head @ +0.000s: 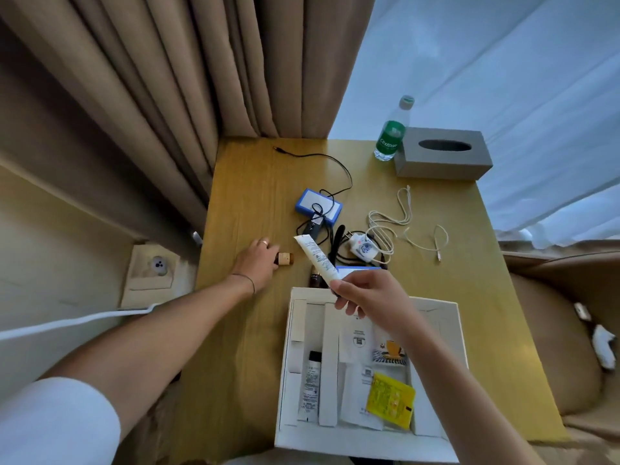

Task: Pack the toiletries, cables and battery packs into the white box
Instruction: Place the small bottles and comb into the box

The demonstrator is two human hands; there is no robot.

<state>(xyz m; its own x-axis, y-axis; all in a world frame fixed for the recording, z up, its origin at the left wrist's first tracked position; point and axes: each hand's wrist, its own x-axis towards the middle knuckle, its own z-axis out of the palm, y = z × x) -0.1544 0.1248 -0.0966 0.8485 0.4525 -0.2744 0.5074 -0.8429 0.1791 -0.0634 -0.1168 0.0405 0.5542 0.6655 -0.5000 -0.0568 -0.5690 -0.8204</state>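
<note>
The white box lies open at the table's near edge, holding a white tube, paper sachets and a yellow packet. My right hand pinches the lower end of a white toiletry tube above the box's far edge. My left hand grips a small dark bottle with a cork-coloured cap lying on the table. A blue battery pack with a black cable lies further back. Beside it are a white charger and white cables. Another dark bottle shows behind the box.
A green water bottle and a grey tissue box stand at the table's far right. Beige curtains hang behind and to the left. A wall socket is left of the table, a brown chair to the right.
</note>
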